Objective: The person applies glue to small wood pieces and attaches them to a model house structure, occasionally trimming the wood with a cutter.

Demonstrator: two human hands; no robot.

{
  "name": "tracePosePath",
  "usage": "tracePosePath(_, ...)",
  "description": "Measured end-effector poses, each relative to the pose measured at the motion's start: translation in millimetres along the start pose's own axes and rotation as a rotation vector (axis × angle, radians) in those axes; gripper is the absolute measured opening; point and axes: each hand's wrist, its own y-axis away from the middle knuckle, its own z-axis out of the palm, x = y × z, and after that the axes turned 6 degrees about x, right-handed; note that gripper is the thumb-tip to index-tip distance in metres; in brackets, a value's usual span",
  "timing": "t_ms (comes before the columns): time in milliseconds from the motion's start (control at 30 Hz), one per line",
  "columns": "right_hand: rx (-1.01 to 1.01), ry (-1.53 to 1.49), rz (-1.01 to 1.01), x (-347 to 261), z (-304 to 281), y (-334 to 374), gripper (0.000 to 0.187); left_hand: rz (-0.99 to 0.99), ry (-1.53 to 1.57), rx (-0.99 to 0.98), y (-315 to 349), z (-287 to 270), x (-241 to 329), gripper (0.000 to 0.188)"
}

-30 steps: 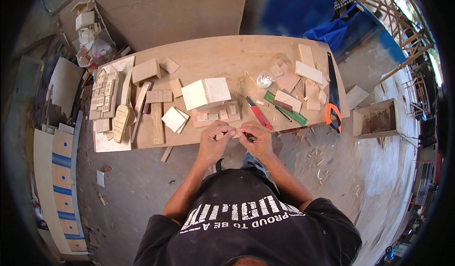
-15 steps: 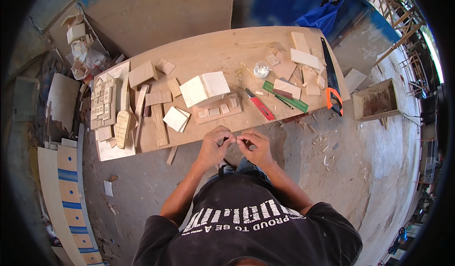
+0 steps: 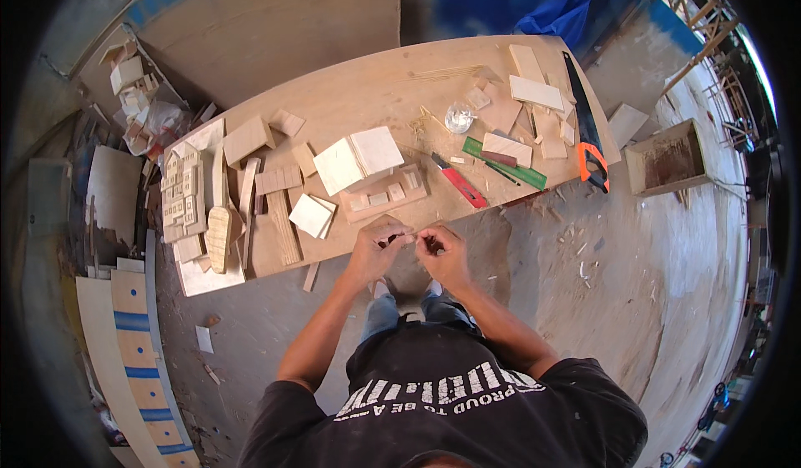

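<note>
My left hand (image 3: 375, 251) and my right hand (image 3: 444, 255) meet just off the front edge of the wooden worktable (image 3: 367, 84). Thumb and fingers are pinched on each; whatever lies between the fingertips is too small to make out. Beyond them stands a small wooden model house (image 3: 359, 161) with a pale pitched roof, on a base with small blocks (image 3: 394, 193). A red utility knife (image 3: 460, 183) lies to its right. Square pale wood pieces (image 3: 312, 216) rest to its left.
On the right are a green ruler (image 3: 526, 173), a clear container (image 3: 459, 118), wood offcuts (image 3: 538, 93) and an orange-handled handsaw (image 3: 591, 163). A larger wooden house model (image 3: 182, 193) and wood strips (image 3: 284, 230) lie left. A box (image 3: 667, 163) stands beyond the table's right end.
The view has shifted slightly, showing more of my legs and feet. My hands stay pinched together, with the fingertips slightly rearranged. Things on the table have not moved.
</note>
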Motion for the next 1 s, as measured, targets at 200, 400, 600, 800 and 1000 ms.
tracePosePath(200, 0.295, 0.101, 0.117, 57.2, 51.1, -25.1, 0.009, 0.179, -0.405, 0.357, -26.3, -3.5, -71.4, 0.028)
tracePosePath(400, 0.401, 0.187, 0.165, 91.1, 92.0, -43.8, 0.011, 0.305, -0.614, 0.331, -48.0, 2.3, -98.7, 0.043)
tracePosePath(600, 0.435, 0.295, 0.138, 105.1, 103.5, -51.6, 0.013, 0.332, -0.602, 0.258, -55.7, 3.5, -119.7, 0.038)
tracePosePath(800, 0.445, 0.356, 0.094, 103.7, 107.0, -51.6, 0.012, 0.34, -0.648, 0.21, -56.3, 1.5, -129.6, 0.033)
tracePosePath(1000, 0.413, 0.455, 0.036, 94.4, 104.3, -54.5, 0.011, 0.335, -0.721, 0.184, -56.5, 1.5, -128.9, 0.036)
